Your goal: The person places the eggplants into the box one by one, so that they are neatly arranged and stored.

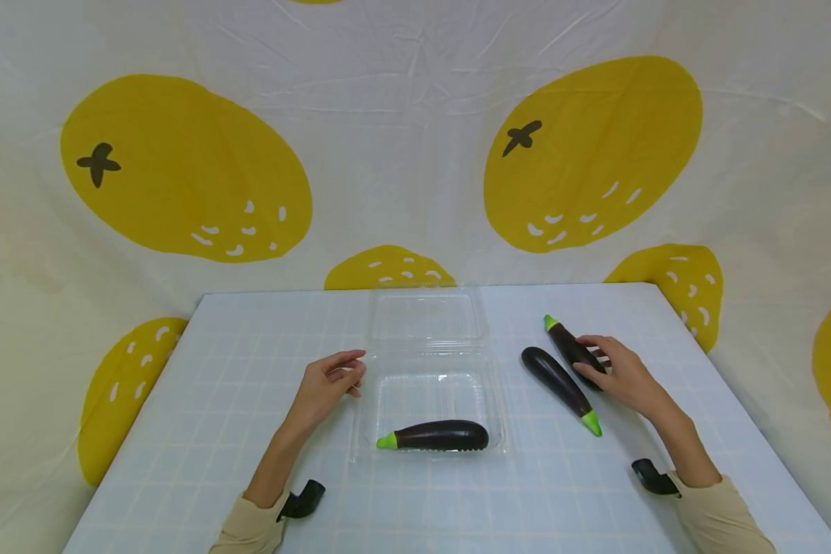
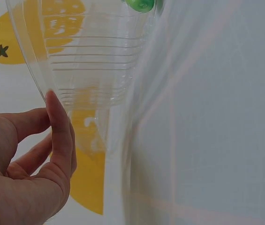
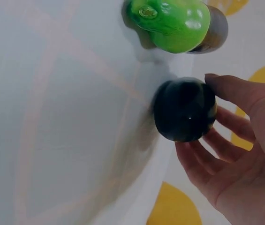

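Observation:
My right hand (image 1: 623,377) grips the blunt end of an eggplant (image 1: 571,348), thumb on one side and fingers round the other. Its green stem end points to the back. Just left of it lies a second eggplant (image 1: 557,381), stem toward the front. A third eggplant (image 1: 443,435) lies crosswise along the front of a clear plastic clamshell container (image 1: 388,396), whose lid (image 1: 425,317) is folded back. Beside the container's left side is my left hand (image 1: 328,385), fingers loosely bent and holding nothing. Its fingertip overlaps the container's rim in the left wrist view.
A pale checked cloth covers the table (image 1: 249,331). Behind and around it hangs a white sheet (image 1: 395,154) with large yellow fruit prints. A black device (image 1: 305,500) is strapped at my left wrist, another black device (image 1: 654,478) at my right.

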The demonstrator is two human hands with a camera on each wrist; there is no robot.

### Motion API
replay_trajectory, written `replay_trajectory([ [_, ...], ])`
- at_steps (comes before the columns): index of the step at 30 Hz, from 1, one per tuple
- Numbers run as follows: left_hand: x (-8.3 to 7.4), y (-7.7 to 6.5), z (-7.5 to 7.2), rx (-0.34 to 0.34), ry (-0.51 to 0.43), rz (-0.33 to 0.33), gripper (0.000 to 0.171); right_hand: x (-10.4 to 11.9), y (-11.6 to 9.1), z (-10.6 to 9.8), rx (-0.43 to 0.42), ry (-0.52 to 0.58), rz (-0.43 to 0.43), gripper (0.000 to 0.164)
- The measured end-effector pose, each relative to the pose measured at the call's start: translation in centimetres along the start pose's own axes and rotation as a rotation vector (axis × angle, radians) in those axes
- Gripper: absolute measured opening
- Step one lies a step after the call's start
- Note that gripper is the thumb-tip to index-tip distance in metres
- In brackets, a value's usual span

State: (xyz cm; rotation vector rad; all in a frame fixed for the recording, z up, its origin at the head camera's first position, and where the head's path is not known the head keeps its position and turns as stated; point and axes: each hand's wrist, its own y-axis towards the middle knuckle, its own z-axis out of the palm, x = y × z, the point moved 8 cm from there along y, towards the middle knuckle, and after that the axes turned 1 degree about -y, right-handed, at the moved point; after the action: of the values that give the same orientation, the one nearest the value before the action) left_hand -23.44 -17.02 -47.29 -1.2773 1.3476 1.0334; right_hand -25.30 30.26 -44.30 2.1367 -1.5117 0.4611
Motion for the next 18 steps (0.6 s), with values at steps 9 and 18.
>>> replay_trajectory([
  [9, -0.26, -0.02, 0.06, 0.008, -0.031, 0.02, 0.04, -0.38, -0.04, 0.25, 0.041, -0.013, 0.099, 0.049],
  [18, -0.16, -0.01, -0.02, -0.003, -0.001, 0.012, 0.039, -0.36, -0.3, 0.14, 0.026, -0.031, 0.14, 0.048],
])
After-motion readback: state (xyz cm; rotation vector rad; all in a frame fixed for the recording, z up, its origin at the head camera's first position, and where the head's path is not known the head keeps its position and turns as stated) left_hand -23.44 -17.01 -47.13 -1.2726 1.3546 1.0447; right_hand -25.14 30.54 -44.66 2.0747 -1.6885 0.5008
